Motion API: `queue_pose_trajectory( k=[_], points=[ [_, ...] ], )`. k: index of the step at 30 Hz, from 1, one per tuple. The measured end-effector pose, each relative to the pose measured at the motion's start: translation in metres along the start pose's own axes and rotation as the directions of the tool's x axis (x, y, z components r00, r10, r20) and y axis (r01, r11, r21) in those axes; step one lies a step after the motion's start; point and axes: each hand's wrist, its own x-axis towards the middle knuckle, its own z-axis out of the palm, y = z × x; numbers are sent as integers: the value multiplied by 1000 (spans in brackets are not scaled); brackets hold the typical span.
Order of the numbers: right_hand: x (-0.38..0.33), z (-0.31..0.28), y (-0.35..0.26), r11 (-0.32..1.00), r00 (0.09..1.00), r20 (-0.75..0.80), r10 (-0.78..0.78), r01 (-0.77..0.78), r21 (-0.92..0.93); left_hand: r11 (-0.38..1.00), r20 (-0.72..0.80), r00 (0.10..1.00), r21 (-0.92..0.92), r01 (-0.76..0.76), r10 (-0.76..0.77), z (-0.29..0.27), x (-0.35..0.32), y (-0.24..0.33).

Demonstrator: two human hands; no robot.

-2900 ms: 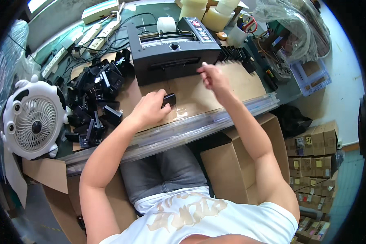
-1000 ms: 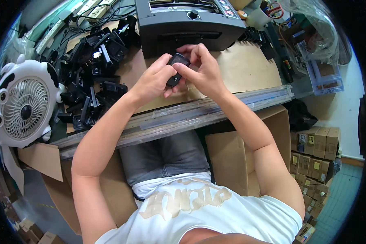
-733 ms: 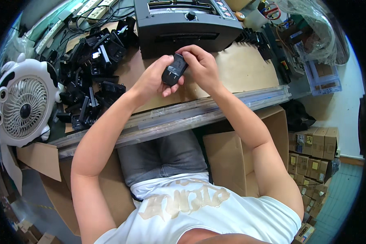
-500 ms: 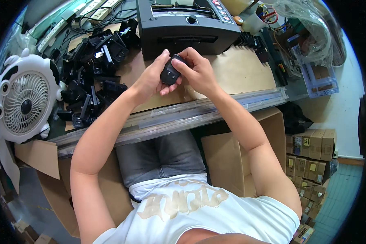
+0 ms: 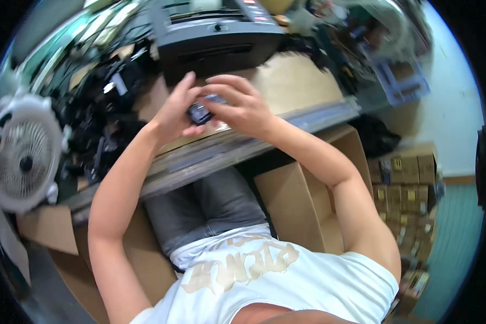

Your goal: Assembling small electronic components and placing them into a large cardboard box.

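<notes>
A small black plastic device with rounded edges is held between my two hands above the near edge of the bench. My left hand cradles it from the left, fingers curled beneath it. From the right, my right hand closes over its upper part, thumb across it. A pale shiny patch shows between my fingers, too blurred to make out. Just beyond my hands stands a black desktop machine with a knob and a front slot.
Left of my hands lies a pile of black plastic parts; a white fan stands farther left. Open cardboard boxes flank my legs. A blue plastic basket is at right, above stacked small cartons. A wrapped strip edges the bench.
The view has shifted and blurred. The black device has turned in my hands, and my right fingers now reach farther over it.
</notes>
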Motion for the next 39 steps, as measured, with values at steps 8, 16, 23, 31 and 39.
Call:
queue_pose_trajectory(
  k=[8,16,23,31,39],
  points=[
    [-46,-41,56,964,965,47,259,-261,47,947,-2,1000,322,-10,11,-2,-1,-9],
    [-137,-62,207,367,330,188,925,-905,-215,48,104,876,989,-143,471,-33,-51,2],
    [-186,-66,281,355,602,-93,793,-582,-731,-216,-72,850,953,213,522,-76,-142,30],
    [-108,-54,226,840,897,-205,391,-439,-320,-540,218,850,837,90,479,-58,-96,15],
    [-31,-20,151,851,836,-248,490,-520,-73,-602,140,943,795,74,301,-63,-103,15]
  ],
)
